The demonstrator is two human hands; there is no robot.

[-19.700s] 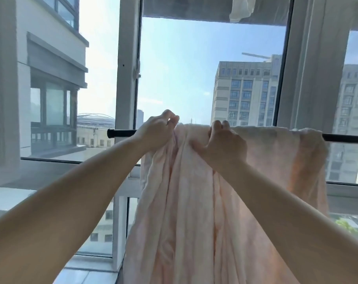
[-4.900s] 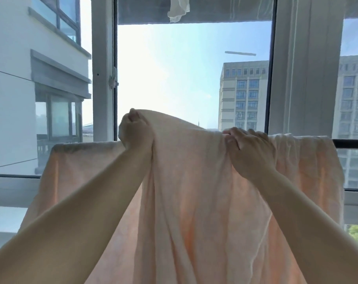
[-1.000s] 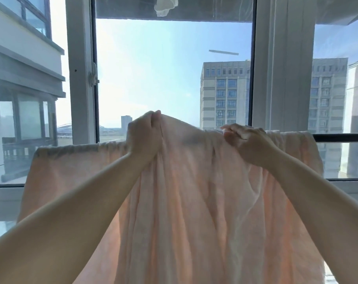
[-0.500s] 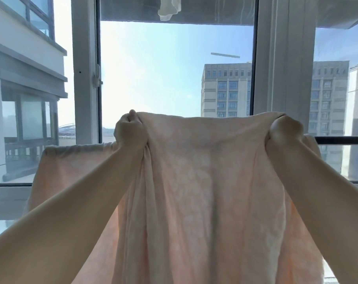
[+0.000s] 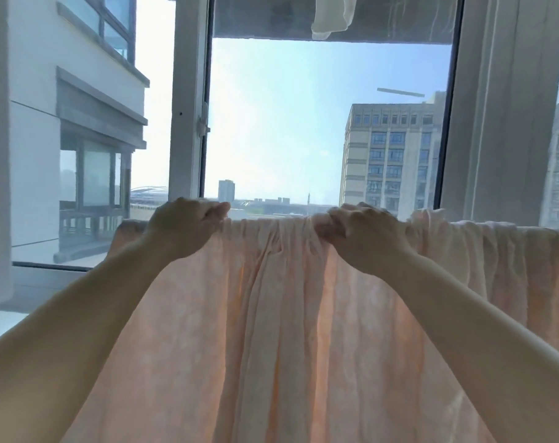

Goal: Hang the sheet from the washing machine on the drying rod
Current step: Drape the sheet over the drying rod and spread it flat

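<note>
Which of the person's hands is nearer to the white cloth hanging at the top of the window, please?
The right. The right hand grips the sheet almost directly beneath the white cloth; the left hand holds the sheet's top edge farther left.

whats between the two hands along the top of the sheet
In the head view, only a bunched, pleated stretch of the pink sheet spans from the left hand to the right hand. The rod beneath is hidden by the fabric.
</note>
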